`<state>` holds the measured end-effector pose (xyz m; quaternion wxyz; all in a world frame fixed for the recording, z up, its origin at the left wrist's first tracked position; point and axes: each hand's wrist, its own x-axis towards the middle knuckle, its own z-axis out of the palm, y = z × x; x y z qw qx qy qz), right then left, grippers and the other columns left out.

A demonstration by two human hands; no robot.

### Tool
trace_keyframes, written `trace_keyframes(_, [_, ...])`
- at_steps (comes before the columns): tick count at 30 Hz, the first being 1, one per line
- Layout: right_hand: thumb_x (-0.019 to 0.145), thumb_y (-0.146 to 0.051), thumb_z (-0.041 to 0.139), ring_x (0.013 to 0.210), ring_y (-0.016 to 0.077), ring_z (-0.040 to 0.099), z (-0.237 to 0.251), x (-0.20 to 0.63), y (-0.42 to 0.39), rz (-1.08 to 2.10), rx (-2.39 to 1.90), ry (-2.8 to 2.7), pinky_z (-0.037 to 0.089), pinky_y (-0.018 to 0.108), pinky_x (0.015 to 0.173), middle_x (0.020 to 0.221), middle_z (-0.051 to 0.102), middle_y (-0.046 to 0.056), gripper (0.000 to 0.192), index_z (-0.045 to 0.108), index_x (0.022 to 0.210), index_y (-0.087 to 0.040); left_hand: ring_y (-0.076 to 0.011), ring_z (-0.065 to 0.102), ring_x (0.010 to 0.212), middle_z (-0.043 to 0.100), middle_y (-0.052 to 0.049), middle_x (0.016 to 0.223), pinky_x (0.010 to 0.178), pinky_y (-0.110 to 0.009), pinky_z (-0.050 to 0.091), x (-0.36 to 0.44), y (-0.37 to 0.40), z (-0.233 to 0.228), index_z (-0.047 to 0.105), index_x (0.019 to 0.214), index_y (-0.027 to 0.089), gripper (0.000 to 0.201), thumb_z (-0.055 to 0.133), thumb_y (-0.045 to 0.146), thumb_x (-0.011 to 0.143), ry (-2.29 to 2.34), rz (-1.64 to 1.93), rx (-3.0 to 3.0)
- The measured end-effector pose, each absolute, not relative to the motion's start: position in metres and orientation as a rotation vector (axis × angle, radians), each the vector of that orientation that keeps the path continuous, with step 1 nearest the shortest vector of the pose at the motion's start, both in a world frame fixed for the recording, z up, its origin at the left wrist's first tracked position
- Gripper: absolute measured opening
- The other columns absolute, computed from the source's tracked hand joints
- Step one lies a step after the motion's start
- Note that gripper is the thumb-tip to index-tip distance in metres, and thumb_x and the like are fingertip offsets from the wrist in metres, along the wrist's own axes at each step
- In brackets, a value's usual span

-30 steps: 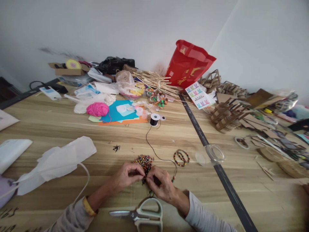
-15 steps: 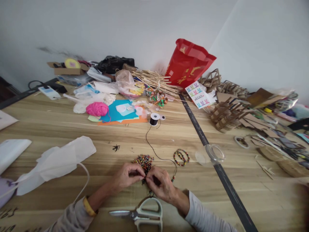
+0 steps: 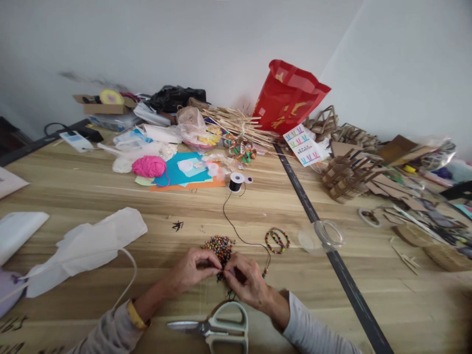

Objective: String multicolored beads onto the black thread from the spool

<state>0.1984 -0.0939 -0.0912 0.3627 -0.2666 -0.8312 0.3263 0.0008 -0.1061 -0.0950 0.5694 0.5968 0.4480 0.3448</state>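
Observation:
My left hand (image 3: 191,269) and my right hand (image 3: 245,281) meet fingertip to fingertip low in the middle of the wooden table (image 3: 92,191). Both pinch a thin black cord (image 3: 236,232) with beads at the point where they touch. The cord runs up the table to a black spool (image 3: 235,182). A pile of coloured beads (image 3: 220,244) lies just beyond my fingers. A finished bead bracelet (image 3: 277,240) rests to the right of the pile. Scissors (image 3: 214,326) with pale handles lie below my hands.
A white plastic bag (image 3: 84,248) lies at the left. A clear round lid (image 3: 324,236) sits beside a dark strip (image 3: 332,255) that crosses the table. Pink yarn (image 3: 149,166), coloured paper, a red bag (image 3: 287,98) and cardboard pieces (image 3: 346,172) crowd the back and right.

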Motion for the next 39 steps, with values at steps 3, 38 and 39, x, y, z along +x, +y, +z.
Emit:
trace_keyframes(3, [0.087,-0.018,0.046,0.061,0.0121,0.049,-0.0894,0.1982,-0.0942,0.853,-0.688,-2.144,0.039,0.022,0.056,0.066,0.055,0.003,0.013,0.053,0.076,-0.017,-0.0157,0.063,0.071,0.07,-0.006,0.075,0.068,-0.024,0.05,0.0021,-0.1064,-0.0926,0.068,0.073,0.012,0.012,0.067,0.023,0.069,1.044,0.805,1.378])
trace_keyframes(38, [0.086,-0.016,0.046,0.06,0.0119,0.049,-0.0929,0.1983,-0.0944,0.855,-0.671,-2.143,0.038,0.022,0.056,0.066,0.054,0.002,0.011,0.053,0.077,-0.017,-0.0166,0.063,0.07,0.07,-0.007,0.074,0.067,-0.024,0.049,0.002,-0.1055,-0.0956,0.069,0.073,0.011,0.012,0.065,0.021,0.069,1.047,0.807,1.421])
trace_keyframes(39, [0.086,-0.016,0.046,0.06,0.0118,0.048,-0.0925,0.1982,-0.0943,0.853,-0.668,-2.14,0.038,0.022,0.056,0.066,0.054,0.002,0.012,0.053,0.077,-0.017,-0.0166,0.063,0.07,0.07,-0.007,0.074,0.067,-0.024,0.049,0.0021,-0.1055,-0.0955,0.069,0.073,0.011,0.012,0.065,0.021,0.069,1.046,0.808,1.42])
